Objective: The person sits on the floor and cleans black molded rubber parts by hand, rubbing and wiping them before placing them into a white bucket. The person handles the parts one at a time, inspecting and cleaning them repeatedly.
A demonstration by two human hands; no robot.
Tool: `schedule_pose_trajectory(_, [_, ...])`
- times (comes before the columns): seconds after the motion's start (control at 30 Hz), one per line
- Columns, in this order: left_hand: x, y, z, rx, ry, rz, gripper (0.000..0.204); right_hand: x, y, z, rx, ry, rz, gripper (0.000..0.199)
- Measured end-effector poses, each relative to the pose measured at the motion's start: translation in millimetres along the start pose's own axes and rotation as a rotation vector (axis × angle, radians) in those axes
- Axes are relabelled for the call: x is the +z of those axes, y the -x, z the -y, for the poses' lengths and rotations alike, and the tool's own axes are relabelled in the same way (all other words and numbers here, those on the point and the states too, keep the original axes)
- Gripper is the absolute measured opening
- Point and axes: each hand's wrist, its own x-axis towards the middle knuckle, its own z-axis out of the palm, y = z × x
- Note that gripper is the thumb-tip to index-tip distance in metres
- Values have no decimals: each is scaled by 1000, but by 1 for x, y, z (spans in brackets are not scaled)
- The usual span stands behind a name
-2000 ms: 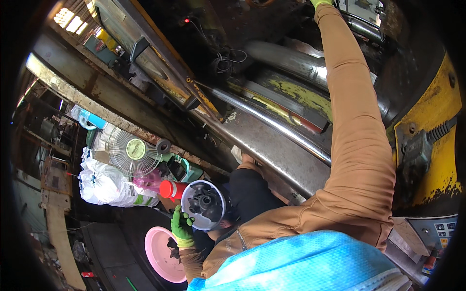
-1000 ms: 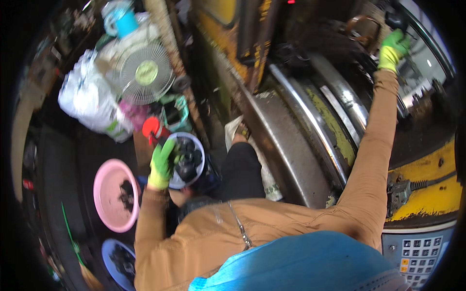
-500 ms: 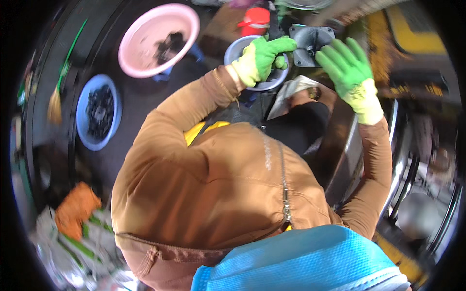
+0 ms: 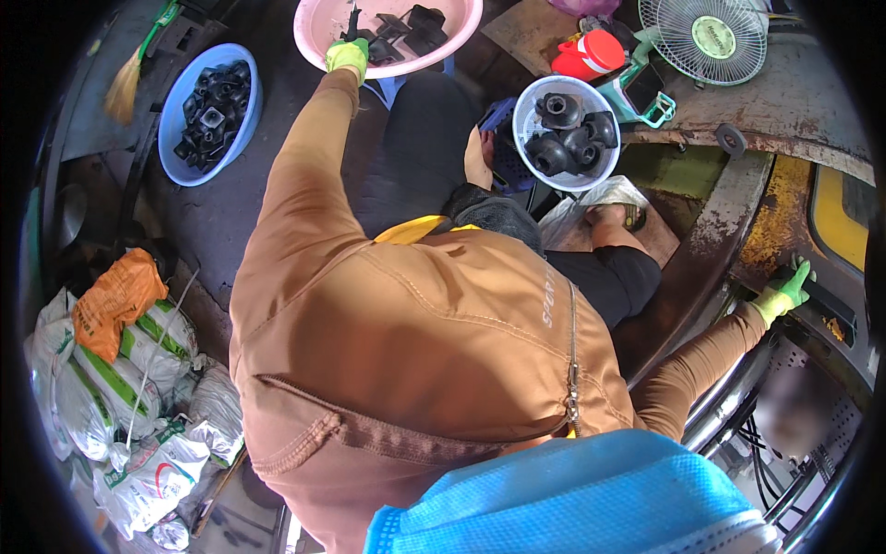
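My left hand (image 4: 346, 57), in a green and yellow glove, is at the near rim of a pink basin (image 4: 466, 28). A narrow black tool (image 4: 353, 22) sticks up from its fingers, which look closed and are partly hidden. Inside the basin lie several black moulded parts (image 4: 426, 31) with square flanges. My right hand (image 4: 784, 294), in a matching glove, is far to the right against a rusty yellow machine panel (image 4: 773, 214). Its visible fingers are spread, and no object shows in them; a dark recess hides part of the hand.
A light-blue basin (image 4: 525, 148) ahead holds several round black parts. Another blue basin (image 4: 169, 138) of black parts is at left. Behind stand a red jug (image 4: 577, 63) and a fan (image 4: 711, 39). Sacks (image 4: 88, 392) pile up at lower left; a broom (image 4: 125, 90) leans above.
My left hand has gone from beside the light-blue basin to the pink one. My right hand has left the square-flanged black part and moved down to the machine panel. The whole view has shifted.
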Motion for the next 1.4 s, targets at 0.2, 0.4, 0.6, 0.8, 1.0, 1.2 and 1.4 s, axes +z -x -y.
schedule_pose_trajectory(0.2, [25, -42, 3, 381, -511, 103, 23, 21, 28, 20, 57, 298, -245, 44])
schedule_pose_trajectory(0.4, [15, 97, -96, 705, 100, 199, 34, 5, 61, 20, -73, 280, -398, 43])
schedule_pose_trajectory(0.6, [55, 247, -147, 255, 571, 1198, 48, 5, 155, 60, -358, 530, -689, 76])
schedule_pose_trajectory(0.8, [97, 283, -112, -229, 599, 1492, 50, 12, 190, 105, -1107, 842, -549, 49])
schedule_pose_trajectory(1.0, [105, 278, -93, 34, 385, 1432, 45, -5, 162, 140, -981, 989, -698, 40])
schedule_pose_trajectory(1.2, [102, 280, -86, 91, 285, 1436, 47, -63, 186, 181, -1119, 1516, -820, 41])
schedule_pose_trajectory(1.4, [112, 282, -78, 109, 323, 1512, 49, -88, 224, 207, -1042, 1879, -754, 45])
